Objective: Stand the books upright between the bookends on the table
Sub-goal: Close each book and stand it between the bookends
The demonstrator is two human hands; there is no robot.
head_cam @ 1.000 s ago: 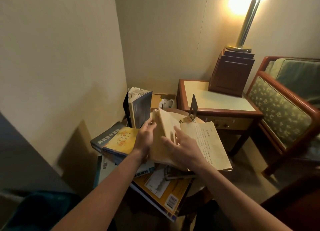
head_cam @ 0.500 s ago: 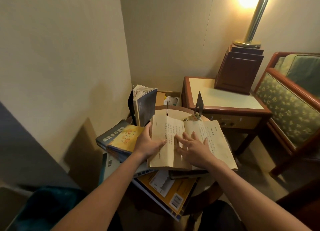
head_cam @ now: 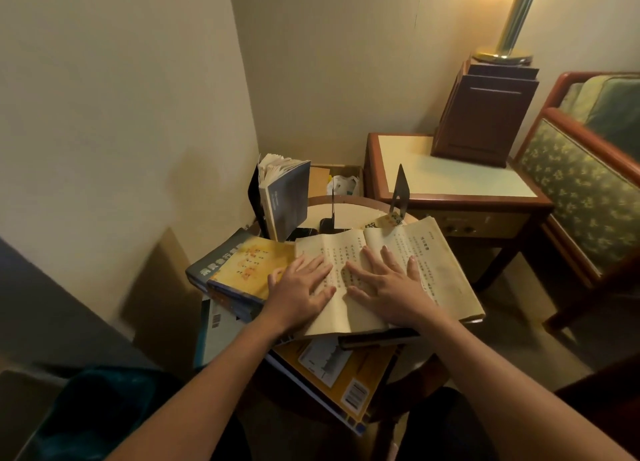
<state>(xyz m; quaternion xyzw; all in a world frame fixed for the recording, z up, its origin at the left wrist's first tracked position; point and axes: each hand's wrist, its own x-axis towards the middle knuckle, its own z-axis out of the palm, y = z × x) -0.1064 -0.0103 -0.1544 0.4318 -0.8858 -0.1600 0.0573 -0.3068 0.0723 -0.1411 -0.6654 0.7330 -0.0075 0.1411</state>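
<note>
Head camera view, looking down into the corner of a room with pale cream walls. At the right stands a wooden armchair with green patterned upholstery. Beside it is a square wooden side table with a pale top, which bears a dark brown wooden box under the brass pole of a lit lamp. Nearer the camera is a small round wooden table, crowded with books.

A large yellowed open book with printed columns of text lies flat on top of the pile. The person's left hand lies palm down, fingers spread, on its left page and reaches over onto a yellow-covered book just to the left. The right hand rests flat and open on the pages near the spine fold. Neither hand grips anything.

Under the open book lies an orange-yellow paperback with a barcode, overhanging the table's near edge. Behind the pile, a dark blue paperback with ruffled pages stands upright at the table's far left. A thin dark metal bookend stands edge-on near the middle of the far side, and a pointed grey metal bookend stands to its right, apart from it.
</note>
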